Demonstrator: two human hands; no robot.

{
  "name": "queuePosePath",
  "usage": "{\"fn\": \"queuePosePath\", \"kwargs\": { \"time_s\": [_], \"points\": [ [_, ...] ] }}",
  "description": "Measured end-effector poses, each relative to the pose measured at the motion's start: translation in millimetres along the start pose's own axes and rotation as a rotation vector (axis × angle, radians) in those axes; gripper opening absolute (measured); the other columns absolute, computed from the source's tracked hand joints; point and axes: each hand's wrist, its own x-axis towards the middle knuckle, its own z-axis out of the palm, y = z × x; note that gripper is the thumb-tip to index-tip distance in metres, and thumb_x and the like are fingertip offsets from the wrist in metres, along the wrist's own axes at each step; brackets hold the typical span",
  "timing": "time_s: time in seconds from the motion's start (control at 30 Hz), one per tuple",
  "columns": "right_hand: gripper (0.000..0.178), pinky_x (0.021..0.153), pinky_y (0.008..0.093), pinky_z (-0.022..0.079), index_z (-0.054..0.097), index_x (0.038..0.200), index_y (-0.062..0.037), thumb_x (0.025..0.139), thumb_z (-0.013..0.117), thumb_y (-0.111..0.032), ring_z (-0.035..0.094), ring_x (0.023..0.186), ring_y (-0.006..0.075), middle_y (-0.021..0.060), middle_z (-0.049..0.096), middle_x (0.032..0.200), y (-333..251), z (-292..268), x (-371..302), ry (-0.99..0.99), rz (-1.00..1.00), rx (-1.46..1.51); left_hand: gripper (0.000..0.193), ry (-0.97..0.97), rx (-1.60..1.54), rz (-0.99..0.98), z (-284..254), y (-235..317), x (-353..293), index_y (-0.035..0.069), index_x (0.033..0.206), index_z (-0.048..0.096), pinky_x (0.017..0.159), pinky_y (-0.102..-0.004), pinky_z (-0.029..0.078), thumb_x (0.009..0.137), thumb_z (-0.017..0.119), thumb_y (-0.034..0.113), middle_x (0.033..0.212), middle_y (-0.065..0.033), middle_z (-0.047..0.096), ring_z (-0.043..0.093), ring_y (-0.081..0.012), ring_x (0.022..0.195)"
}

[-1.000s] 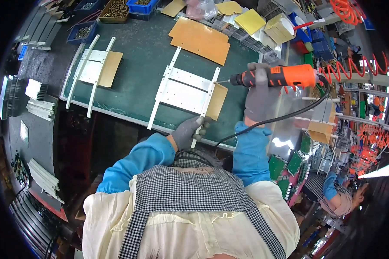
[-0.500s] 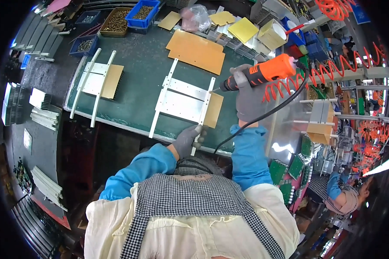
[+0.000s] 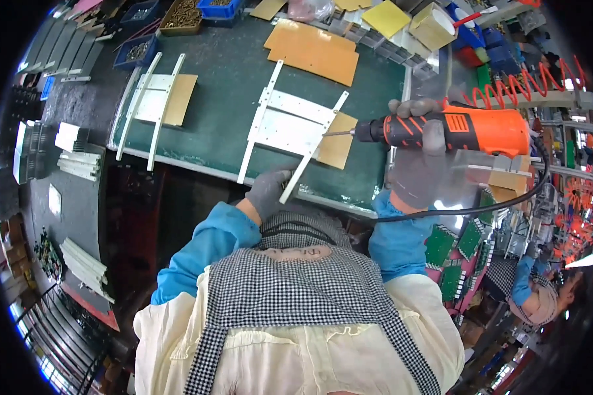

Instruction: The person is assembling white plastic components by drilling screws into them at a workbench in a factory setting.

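Observation:
My right hand (image 3: 418, 138), in a grey glove, is closed around an orange-and-black power screwdriver (image 3: 487, 130) held level. Its long bit points left, the tip at the right-hand white strip (image 3: 315, 146) of a frame. That frame has two long white strips with silvery metal plates (image 3: 284, 128) between them and a tan board (image 3: 338, 141) under the right side. Gloved too, my left hand (image 3: 265, 192) grips the same strip near its lower end, by the table's front edge. Its fingertips are partly hidden.
A second strip-and-plate frame (image 3: 158, 99) lies left on the green tabletop (image 3: 217, 118). Orange-brown boards (image 3: 313, 51) lie behind. Screw bins (image 3: 136, 51) stand at the far left. A black cable (image 3: 454, 212) hangs from the screwdriver. Another person (image 3: 530, 289) is at far right.
My right hand has turned the screwdriver level and brought its bit to the right-hand strip. That strip now slants more, its lower end shifted left with my left hand. The whole view has shifted somewhat.

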Motion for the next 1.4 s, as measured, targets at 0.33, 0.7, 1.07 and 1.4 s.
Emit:
{"fn": "queuePosePath", "kwargs": {
  "time_s": [0.33, 0.7, 1.07, 1.4],
  "points": [
    [0.069, 0.090, 0.0472, 0.055, 0.030, 0.144, -0.0004, 0.083, 0.064, -0.001, 0.066, 0.087, 0.0229, 0.0101, 0.064, 0.098, 16, 10, -34, 0.089, 0.156, 0.134, 0.045, -0.145, -0.170, -0.129, 28, 16, -3, -0.008, 0.141, 0.041, 0.105, -0.0340, 0.048, 0.097, 0.043, 0.001, 0.131, -0.0206, 0.054, 0.056, -0.0274, 0.121],
    [0.054, 0.089, 0.0520, 0.053, 0.039, 0.134, -0.0006, 0.085, 0.063, -0.005, 0.065, 0.084, 0.0248, 0.0093, 0.064, 0.093, 2, -21, -40, 0.172, 0.130, 0.217, 0.035, -0.005, -0.453, 0.105, 22, 24, -12, -0.008, 0.134, 0.044, 0.094, -0.0257, 0.052, 0.101, 0.043, 0.003, 0.118, -0.0136, 0.059, 0.060, -0.0205, 0.109],
    [0.013, 0.086, 0.0472, 0.053, 0.060, 0.099, -0.0018, 0.088, 0.063, -0.008, 0.063, 0.082, 0.0220, 0.0088, 0.063, 0.087, -3, -20, -43, 0.354, 0.136, 0.240, 0.020, -0.058, -0.397, -0.108, 53, 51, 1, 0.008, 0.105, 0.055, 0.058, -0.0175, 0.042, 0.104, 0.053, 0.027, 0.084, 0.0019, 0.051, 0.045, -0.0052, 0.068],
    [0.027, 0.084, 0.0421, 0.055, 0.053, 0.111, -0.0031, 0.086, 0.063, -0.006, 0.065, 0.082, 0.0205, 0.0058, 0.061, 0.087, -5, -54, -53, 0.534, 0.222, 0.214, 0.028, 0.044, -0.308, -0.128, 76, 53, 14, 0.007, 0.108, 0.054, 0.055, -0.0173, 0.040, 0.101, 0.058, 0.034, 0.084, 0.0013, 0.051, 0.045, -0.0056, 0.064]
  ]
}}
